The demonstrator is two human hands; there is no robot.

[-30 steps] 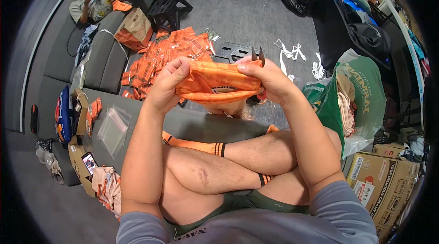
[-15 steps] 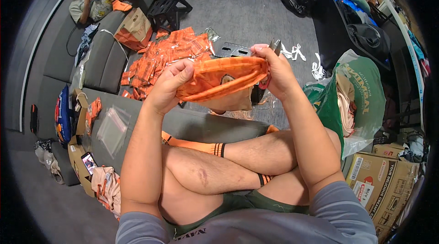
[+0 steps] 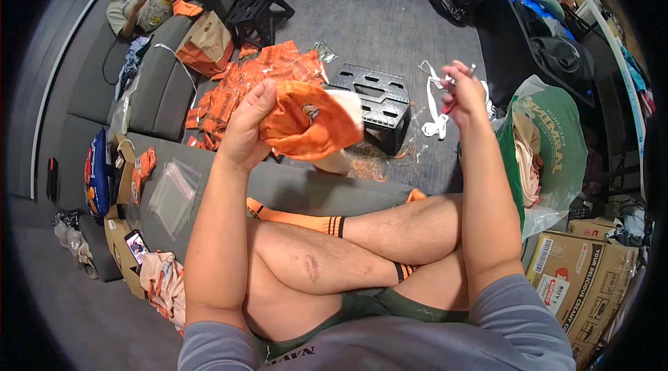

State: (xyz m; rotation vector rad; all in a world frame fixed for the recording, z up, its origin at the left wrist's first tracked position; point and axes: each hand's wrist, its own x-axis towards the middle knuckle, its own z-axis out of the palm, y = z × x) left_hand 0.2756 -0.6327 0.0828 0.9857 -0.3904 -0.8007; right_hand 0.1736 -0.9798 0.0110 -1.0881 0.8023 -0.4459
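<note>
My left hand (image 3: 249,124) pinches the edge of an orange and cream cloth piece (image 3: 313,124), which looks like a soft pouch or cap. Its orange side faces me, with a small dark and pale patch on it, and the cream part hangs behind. Out to the right, my right hand (image 3: 465,96) is closed around a pair of red-handled scissors (image 3: 451,105); only a bit of red and a metal tip show. That hand is apart from the cloth. Beyond the cloth lies a heap of orange packets (image 3: 243,89) in clear plastic.
A black folding stool (image 3: 376,96) stands ahead, white straps (image 3: 435,110) on the floor beside it. At right are a green plastic bag (image 3: 557,141) of folded cloth and a cardboard box (image 3: 577,280). Clear sleeves (image 3: 170,193) lie left. Another person (image 3: 149,5) reclines on the far-left sofa.
My right hand has let go of the cloth and moved right with the scissors. The cloth, stretched between both hands before, now hangs from my left hand alone, showing more of its orange face.
</note>
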